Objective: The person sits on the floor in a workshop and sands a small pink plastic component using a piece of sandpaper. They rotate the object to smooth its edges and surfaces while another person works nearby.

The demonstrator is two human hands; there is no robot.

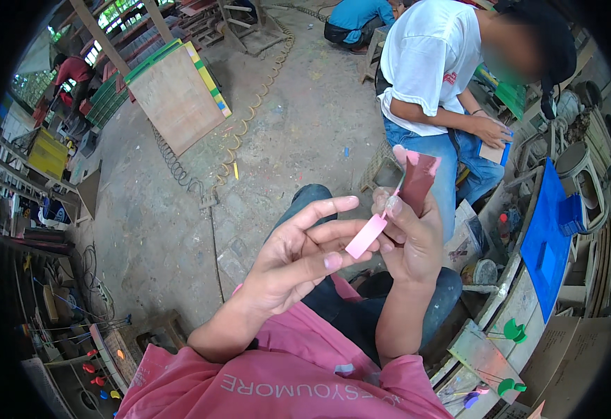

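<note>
My right hand [414, 244] pinches a small pink piece [365, 236] by what looks like a thin stick at its upper end. Tucked in the same hand is a reddish-brown strip of sandpaper [417, 183], its top edge smeared with pink. My left hand [295, 255] is beside the pink piece, palm turned up and fingers apart. Some of its fingertips pass behind the piece; whether they touch it I cannot tell. Both hands are above my lap.
At the right, a seated co-worker in a white shirt holds a blue-edged board [494, 148]. A bench bears a blue sheet [544, 241] and green pieces on sticks [513, 331]. Coloured pieces on sticks [97, 380] stand lower left. A wooden panel [178, 98] and coiled hose [255, 105] are ahead.
</note>
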